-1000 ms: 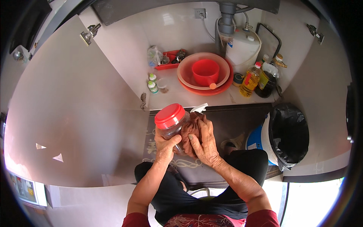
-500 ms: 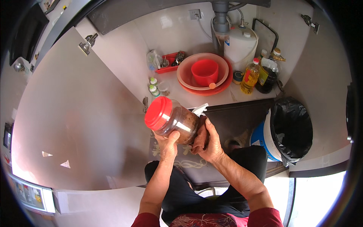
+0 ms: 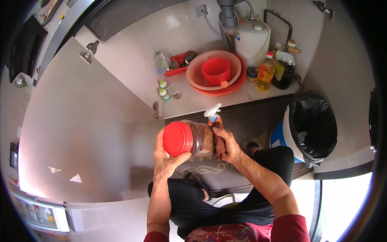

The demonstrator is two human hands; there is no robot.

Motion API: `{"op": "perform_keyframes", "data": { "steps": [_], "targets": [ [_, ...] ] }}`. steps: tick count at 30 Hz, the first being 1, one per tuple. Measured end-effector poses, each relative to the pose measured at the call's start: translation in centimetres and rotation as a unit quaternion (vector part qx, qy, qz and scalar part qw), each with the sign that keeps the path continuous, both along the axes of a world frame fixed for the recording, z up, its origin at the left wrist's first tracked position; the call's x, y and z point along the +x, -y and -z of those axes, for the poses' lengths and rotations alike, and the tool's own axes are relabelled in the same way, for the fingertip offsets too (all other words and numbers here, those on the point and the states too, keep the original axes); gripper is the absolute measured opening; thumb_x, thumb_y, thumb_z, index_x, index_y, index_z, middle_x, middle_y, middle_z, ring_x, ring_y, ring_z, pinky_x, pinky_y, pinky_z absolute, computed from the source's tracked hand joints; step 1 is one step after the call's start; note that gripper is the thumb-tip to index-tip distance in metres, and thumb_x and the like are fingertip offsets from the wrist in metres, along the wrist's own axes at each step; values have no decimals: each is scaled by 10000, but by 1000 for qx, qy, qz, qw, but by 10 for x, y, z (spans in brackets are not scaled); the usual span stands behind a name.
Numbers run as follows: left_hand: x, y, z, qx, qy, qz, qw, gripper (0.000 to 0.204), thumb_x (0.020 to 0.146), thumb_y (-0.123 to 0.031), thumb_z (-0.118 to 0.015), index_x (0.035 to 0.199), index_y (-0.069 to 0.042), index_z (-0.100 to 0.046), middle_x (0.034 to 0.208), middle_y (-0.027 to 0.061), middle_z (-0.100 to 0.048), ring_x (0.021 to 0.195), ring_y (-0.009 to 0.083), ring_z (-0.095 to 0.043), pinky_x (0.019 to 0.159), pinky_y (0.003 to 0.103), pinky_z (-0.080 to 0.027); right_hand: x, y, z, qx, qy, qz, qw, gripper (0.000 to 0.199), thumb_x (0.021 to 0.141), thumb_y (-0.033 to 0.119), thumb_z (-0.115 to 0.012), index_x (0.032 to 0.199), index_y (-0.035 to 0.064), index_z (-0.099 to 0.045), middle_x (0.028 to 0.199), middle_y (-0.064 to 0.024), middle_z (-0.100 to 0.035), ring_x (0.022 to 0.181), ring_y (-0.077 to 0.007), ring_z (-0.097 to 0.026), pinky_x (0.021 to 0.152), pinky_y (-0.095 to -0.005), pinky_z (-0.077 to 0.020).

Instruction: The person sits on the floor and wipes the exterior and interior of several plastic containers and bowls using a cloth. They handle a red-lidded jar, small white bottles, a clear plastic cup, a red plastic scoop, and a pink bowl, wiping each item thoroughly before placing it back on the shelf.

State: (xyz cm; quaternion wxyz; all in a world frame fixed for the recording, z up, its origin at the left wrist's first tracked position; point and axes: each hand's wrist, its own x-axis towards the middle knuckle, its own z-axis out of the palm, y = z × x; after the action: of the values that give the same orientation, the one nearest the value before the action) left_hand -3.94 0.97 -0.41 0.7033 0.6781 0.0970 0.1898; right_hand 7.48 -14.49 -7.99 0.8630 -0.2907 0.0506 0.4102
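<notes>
I hold a clear plastic jar with a red lid, tipped on its side with the lid toward me. My left hand grips it around the lid end from below. My right hand presses a dark brown cloth against the jar's far end. Just behind the jar stands a spray bottle with a white nozzle.
The open cabinet shelf holds stacked red basins, small bottles, a red tray, oil bottles and a white tank. A black-lined bin stands at right. The open cabinet door fills the left.
The jar has tipped from nearly upright onto its side, its lid now turned toward me. My right hand with the cloth has shifted to the jar's far end.
</notes>
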Motion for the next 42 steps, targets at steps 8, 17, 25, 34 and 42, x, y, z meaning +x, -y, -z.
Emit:
{"op": "perform_keyframes", "data": {
  "steps": [8, 17, 25, 34, 42],
  "targets": [
    [-34, -5, 16, 234, -205, -38, 950, 979, 522, -376, -878, 1293, -40, -378, 1262, 190, -465, 1166, 317, -491, 963, 414, -428, -12, 4, 26, -91, 70, -49, 992, 321, 832, 255, -627, 1071, 54, -553, 622, -15, -523, 402, -109, -445, 335, -264, -337],
    [-45, 4, 29, 327, -260, -40, 908, 846, 571, -442, -815, 1213, -45, -433, 1157, 185, -534, 1046, 352, -549, 881, 442, -457, -18, 12, 39, -203, 122, -145, 961, 324, 850, 301, -605, 1011, 22, -566, 526, -43, -516, 316, -131, -434, 281, -273, -338],
    [-51, -18, 42, 266, -355, -52, 895, 839, 573, -547, -777, 1156, -20, -482, 1170, 197, -531, 1103, 338, -527, 915, 425, -438, -30, 12, 23, -414, 347, -259, 800, 588, 825, 443, -611, 1176, -15, -503, 864, -179, -586, 670, -254, -630, 489, -381, -524],
    [-36, -30, 62, -63, -345, -157, 923, 774, 591, -443, -826, 1090, 24, -461, 1008, 158, -587, 882, 214, -597, 713, 329, -512, -67, -20, 16, -393, 836, 1, 383, 618, 779, 290, -672, 1215, -78, -436, 1066, -237, -474, 869, -378, -520, 723, -423, -492],
    [-3, -68, 86, 150, -438, -111, 879, 895, 526, -521, -807, 1155, 14, -461, 1062, 189, -582, 930, 300, -599, 793, 375, -505, -62, -3, -8, -321, 797, -165, 484, 424, 795, 262, -699, 1091, 17, -520, 843, -120, -530, 687, -262, -591, 552, -375, -507]
  ]
}}
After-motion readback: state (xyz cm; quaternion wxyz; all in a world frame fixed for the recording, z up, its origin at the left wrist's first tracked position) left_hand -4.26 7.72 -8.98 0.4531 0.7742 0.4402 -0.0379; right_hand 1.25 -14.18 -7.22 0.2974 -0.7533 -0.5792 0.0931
